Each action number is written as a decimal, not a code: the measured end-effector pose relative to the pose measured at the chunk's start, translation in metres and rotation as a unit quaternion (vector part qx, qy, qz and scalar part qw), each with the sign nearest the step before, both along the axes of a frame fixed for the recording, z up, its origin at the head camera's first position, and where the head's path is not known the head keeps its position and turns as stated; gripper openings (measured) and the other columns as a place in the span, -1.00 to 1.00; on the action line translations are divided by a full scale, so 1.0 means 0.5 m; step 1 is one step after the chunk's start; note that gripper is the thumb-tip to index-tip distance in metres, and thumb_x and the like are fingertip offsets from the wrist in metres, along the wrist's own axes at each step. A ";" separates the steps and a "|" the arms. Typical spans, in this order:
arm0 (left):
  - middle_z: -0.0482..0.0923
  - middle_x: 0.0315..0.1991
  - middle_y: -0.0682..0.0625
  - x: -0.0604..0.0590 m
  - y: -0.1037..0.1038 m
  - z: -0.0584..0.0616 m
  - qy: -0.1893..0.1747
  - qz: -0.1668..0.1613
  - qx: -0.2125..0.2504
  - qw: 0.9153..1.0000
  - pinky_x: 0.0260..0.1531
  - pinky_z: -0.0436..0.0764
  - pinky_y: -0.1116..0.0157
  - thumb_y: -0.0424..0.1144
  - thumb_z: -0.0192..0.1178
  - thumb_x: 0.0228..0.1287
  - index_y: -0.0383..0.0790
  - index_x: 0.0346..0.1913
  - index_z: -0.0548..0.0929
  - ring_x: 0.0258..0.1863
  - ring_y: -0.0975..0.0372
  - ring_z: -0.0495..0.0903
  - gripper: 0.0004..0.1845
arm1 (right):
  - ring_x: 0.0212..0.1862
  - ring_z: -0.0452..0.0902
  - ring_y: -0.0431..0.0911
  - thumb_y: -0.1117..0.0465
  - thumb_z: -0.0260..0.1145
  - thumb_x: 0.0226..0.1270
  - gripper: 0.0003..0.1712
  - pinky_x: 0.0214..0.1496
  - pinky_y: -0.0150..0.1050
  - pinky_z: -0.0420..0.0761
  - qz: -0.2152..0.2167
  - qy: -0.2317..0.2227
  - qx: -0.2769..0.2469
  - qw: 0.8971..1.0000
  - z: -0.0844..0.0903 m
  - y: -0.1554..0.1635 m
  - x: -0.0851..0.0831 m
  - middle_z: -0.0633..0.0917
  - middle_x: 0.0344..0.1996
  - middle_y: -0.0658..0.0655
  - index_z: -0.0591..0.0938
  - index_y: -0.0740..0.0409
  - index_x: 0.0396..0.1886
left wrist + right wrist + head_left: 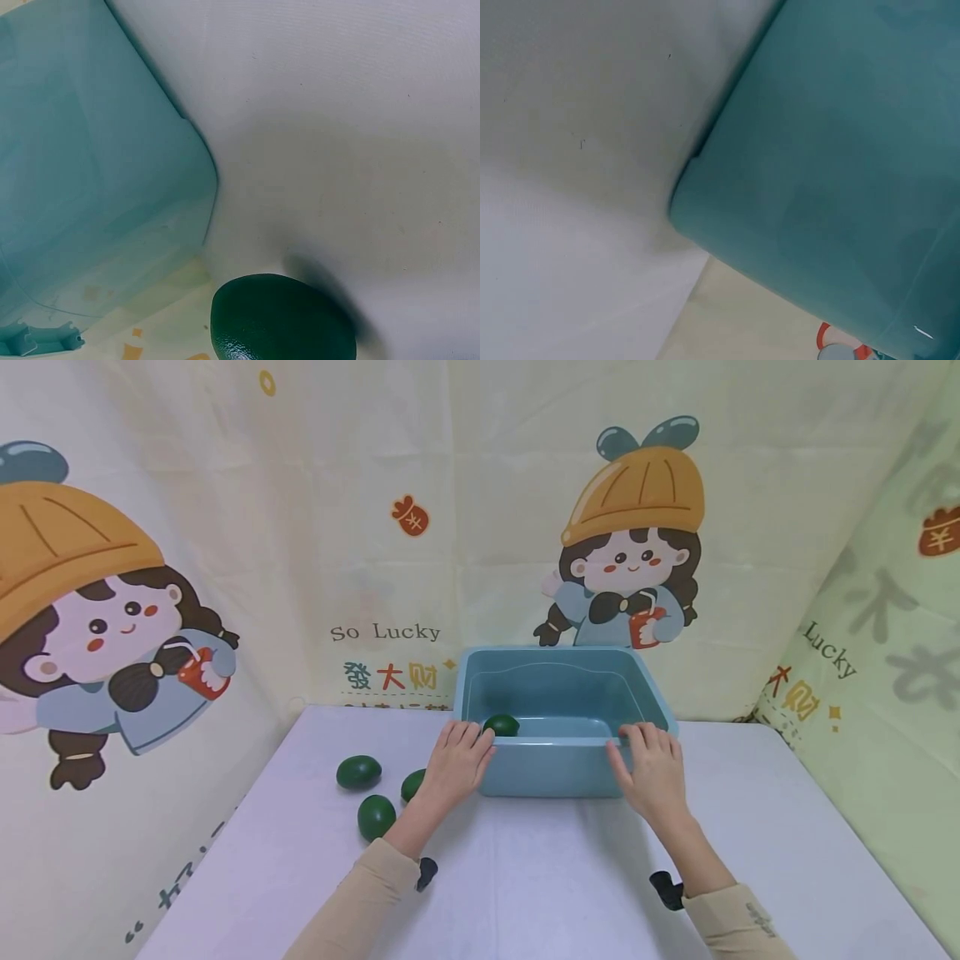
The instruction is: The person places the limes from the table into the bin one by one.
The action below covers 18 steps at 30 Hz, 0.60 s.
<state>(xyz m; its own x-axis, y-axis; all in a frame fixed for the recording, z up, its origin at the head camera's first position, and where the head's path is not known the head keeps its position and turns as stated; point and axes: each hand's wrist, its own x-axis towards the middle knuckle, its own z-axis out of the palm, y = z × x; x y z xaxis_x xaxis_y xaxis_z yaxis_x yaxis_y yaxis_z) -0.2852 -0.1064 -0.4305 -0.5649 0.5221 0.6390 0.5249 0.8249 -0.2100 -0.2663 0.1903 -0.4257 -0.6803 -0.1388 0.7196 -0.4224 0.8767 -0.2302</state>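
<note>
A teal plastic basin (555,768) stands at the back middle of the white table. My left hand (459,758) lies on its near left corner and my right hand (651,764) on its near right corner, fingers fairly straight over the rim. One dark green avocado (501,724) lies inside the basin by the left fingertips. Three more sit on the table to the left: one (358,772), a second (376,817), and a third (413,784) half hidden behind my left wrist. The left wrist view shows the basin wall (90,172) and an avocado (281,319); the right wrist view shows the basin corner (840,172).
The white table (525,893) runs toward me, with its left edge near the avocados. A cartoon-printed cloth backdrop (375,527) hangs close behind the basin and along both sides.
</note>
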 end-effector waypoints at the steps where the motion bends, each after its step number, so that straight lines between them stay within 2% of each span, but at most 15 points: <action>1: 0.35 -0.24 -0.04 0.001 0.000 0.001 -0.002 0.000 0.000 1.000 0.00 0.27 0.16 -0.04 -0.56 0.47 -0.17 -0.02 0.44 -0.14 0.12 0.31 -0.49 | -0.09 0.31 0.21 0.06 0.12 0.23 -0.62 0.06 0.14 0.18 -0.002 0.001 -0.001 1.000 -0.001 -0.001 0.000 0.47 -0.22 0.30 0.47 0.32 -0.17; 6: 0.34 -0.25 -0.04 0.005 0.000 0.004 -0.010 0.002 -0.001 1.000 0.00 0.26 0.16 -0.05 -0.54 0.48 -0.18 -0.02 0.42 -0.14 0.11 0.30 -0.51 | -0.10 0.31 0.20 0.00 0.08 0.24 -0.56 0.09 0.14 0.16 -0.009 0.004 0.001 1.000 -0.006 -0.005 -0.002 0.46 -0.20 0.30 0.46 0.32 -0.15; 12: 0.33 -0.26 -0.04 0.003 -0.001 0.000 0.008 -0.005 0.008 1.000 -0.03 0.27 0.16 -0.04 -0.62 0.47 -0.17 -0.04 0.42 -0.16 0.11 0.30 -0.47 | -0.11 0.31 0.20 -0.03 0.05 0.26 -0.54 0.10 0.14 0.14 -0.010 0.010 -0.002 1.000 -0.011 -0.006 -0.002 0.45 -0.22 0.29 0.46 0.32 -0.15; 18: 0.34 -0.24 -0.04 0.001 0.002 -0.001 0.018 -0.007 0.009 1.000 -0.03 0.28 0.16 -0.04 -0.63 0.47 -0.17 -0.04 0.43 -0.16 0.11 0.31 -0.45 | -0.09 0.27 0.19 -0.06 -0.01 0.31 -0.51 0.11 0.12 0.08 -0.017 -0.006 0.001 1.000 -0.016 -0.005 -0.003 0.43 -0.20 0.29 0.46 0.32 -0.13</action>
<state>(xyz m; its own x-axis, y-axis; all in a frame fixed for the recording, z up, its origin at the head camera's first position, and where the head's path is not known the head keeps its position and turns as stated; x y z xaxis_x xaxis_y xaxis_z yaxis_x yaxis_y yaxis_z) -0.2849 -0.1053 -0.4310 -0.5342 0.5173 0.6686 0.5286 0.8216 -0.2135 -0.2679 0.1880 -0.4337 -0.6932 -0.1170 0.7112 -0.3899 0.8907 -0.2335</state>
